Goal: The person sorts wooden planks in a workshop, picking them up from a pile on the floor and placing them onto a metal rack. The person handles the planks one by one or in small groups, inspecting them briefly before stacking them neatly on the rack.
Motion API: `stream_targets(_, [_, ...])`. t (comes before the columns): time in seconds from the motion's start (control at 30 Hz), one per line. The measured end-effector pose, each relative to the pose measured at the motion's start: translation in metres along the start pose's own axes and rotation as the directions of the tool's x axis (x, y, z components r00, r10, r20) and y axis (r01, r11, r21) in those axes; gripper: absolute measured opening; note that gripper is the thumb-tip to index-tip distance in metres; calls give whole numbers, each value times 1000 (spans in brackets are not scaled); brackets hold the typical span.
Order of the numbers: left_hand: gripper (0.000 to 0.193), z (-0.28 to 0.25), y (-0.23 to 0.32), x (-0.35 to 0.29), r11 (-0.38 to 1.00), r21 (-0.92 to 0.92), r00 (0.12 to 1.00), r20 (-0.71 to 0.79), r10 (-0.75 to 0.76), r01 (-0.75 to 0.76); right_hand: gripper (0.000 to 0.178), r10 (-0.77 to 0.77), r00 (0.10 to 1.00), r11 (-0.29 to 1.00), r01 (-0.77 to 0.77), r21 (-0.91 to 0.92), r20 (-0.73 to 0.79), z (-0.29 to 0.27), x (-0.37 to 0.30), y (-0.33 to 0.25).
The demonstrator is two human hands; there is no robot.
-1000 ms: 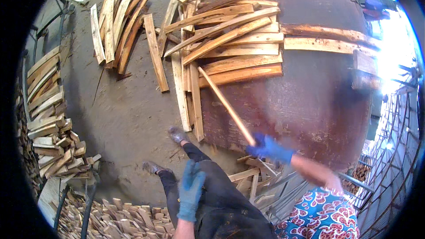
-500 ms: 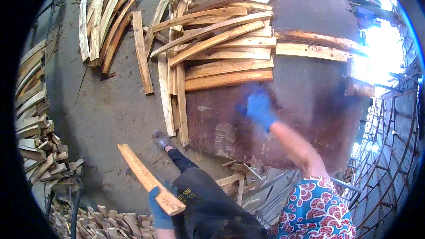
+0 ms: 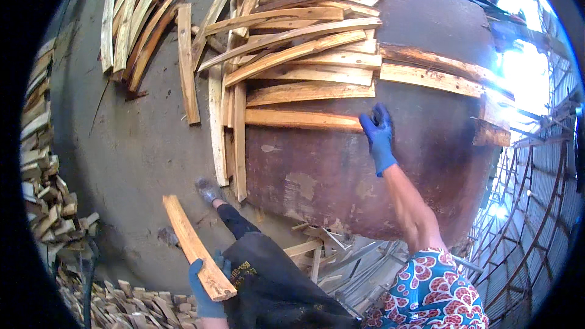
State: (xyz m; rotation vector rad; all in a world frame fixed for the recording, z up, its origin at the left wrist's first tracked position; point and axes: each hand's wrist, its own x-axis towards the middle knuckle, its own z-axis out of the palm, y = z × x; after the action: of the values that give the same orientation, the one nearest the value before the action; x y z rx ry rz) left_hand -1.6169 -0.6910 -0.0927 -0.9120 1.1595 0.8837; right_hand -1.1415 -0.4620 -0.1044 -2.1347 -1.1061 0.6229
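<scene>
My left hand (image 3: 207, 286), in a blue glove, is wrapped round the lower part of a short wooden plank (image 3: 192, 240). That plank slants up and left in front of my dark apron (image 3: 274, 280). Out over the brown worktop, my right hand (image 3: 379, 134), also blue-gloved, is at the right end of the nearest plank (image 3: 304, 119) of the pile. Its thumb lies at that end and hides the tip; the fingers reach just beyond. This plank lies at a slight angle, with a narrow gap to the plank (image 3: 317, 92) behind it.
Stacked planks (image 3: 304, 36) overhang the left edge of the worktop (image 3: 341, 189). Two more planks (image 3: 432, 79) lie across its far right part. A bundle of planks (image 3: 140, 18) rests at the far left. Wood piles (image 3: 55, 201) line the left side, with cut pieces (image 3: 134, 304) below.
My right hand has moved up and right to the end of the nearest plank. That plank's right end has swung toward me. The left hand still holds its plank.
</scene>
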Motion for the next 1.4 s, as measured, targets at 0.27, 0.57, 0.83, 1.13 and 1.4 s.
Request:
stream_targets(0.27, [56, 9, -11, 1, 976, 188, 992, 36, -123, 114, 33, 500, 638, 810, -106, -577, 585, -30, -104, 9])
stream_targets(0.57, [61, -12, -17, 5, 964, 186, 962, 164, -219, 188, 38, 810, 112, 406, -815, -413, 575, -20, -294, -100])
stream_targets(0.83, [49, -13, -9, -1, 966, 226, 989, 37, -141, 129, 45, 636, -209, 110, -928, -355, 743, 45, -330, -178])
stream_targets(1.13, [59, -94, 9, 46, 975, 205, 991, 80, -107, 89, 55, 520, -425, 421, -627, -655, 741, 143, -350, -118])
stream_targets(1.4, [50, -103, 29, 19, 976, 149, 987, -1, -160, 158, 54, 567, 207, 823, -178, -539, 797, 236, -269, 33])
